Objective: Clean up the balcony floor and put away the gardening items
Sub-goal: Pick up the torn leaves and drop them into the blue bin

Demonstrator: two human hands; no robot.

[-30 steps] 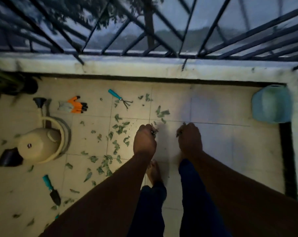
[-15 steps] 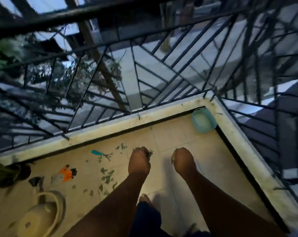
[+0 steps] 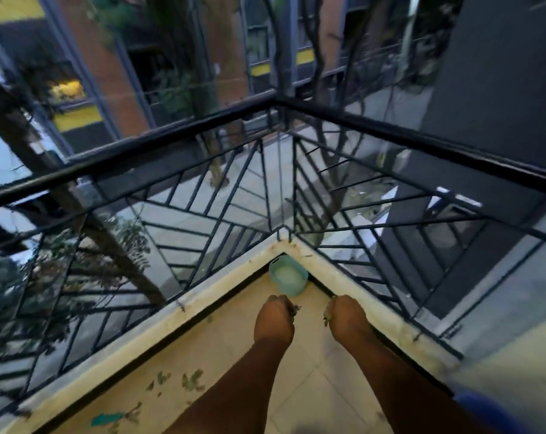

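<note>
My left hand [image 3: 274,318] and my right hand [image 3: 346,317] are both held out in fists above the tiled floor, each gripping a small bunch of green leaf scraps that poke out between the fingers. Just beyond the hands a teal bin [image 3: 288,274] stands in the balcony corner, open side up. More loose leaves [image 3: 191,379] lie on the tiles at the lower left. A teal tool handle [image 3: 104,419] shows blurred near the bottom left edge.
The low concrete kerb [image 3: 221,285] and the black metal railing [image 3: 177,136] close off the corner on both sides. Past the railing lie a street, trees and buildings far below. A blue blurred shape [image 3: 484,405] sits at the bottom right.
The view has risen and swung right toward the corner. The bin now sits straight ahead of my fists, which still hold leaves. The watering can, gloves and trowel have left the view.
</note>
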